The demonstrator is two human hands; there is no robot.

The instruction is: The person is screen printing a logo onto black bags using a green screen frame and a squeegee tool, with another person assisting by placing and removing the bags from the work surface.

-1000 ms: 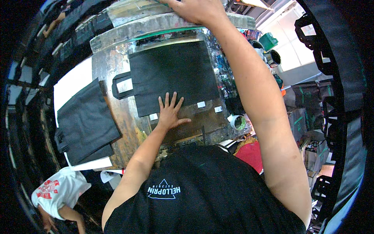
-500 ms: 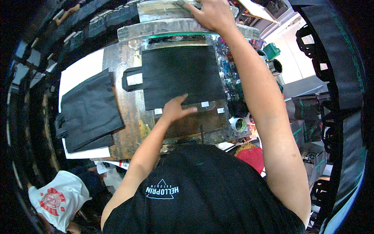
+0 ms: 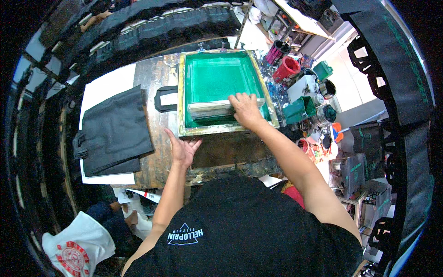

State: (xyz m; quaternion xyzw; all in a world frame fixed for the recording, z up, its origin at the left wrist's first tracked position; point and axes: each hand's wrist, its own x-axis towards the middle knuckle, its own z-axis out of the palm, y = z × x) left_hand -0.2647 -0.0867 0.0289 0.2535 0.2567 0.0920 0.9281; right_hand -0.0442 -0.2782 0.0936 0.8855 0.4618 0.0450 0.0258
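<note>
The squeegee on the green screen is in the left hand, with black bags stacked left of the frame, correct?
Wrong hand: the head view shows the squeegee on the green screen in the right hand. The black bags are stacked left of the frame.

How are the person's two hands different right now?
The right hand grips the long pale block inside the frame, while the left hand holds nothing. The right hand has its back to the camera and its fingers bent over the block; the left hand shows its palm, fingers spread. The right hand is over the green area, the left by the frame's near left corner. Both are bare.
</note>
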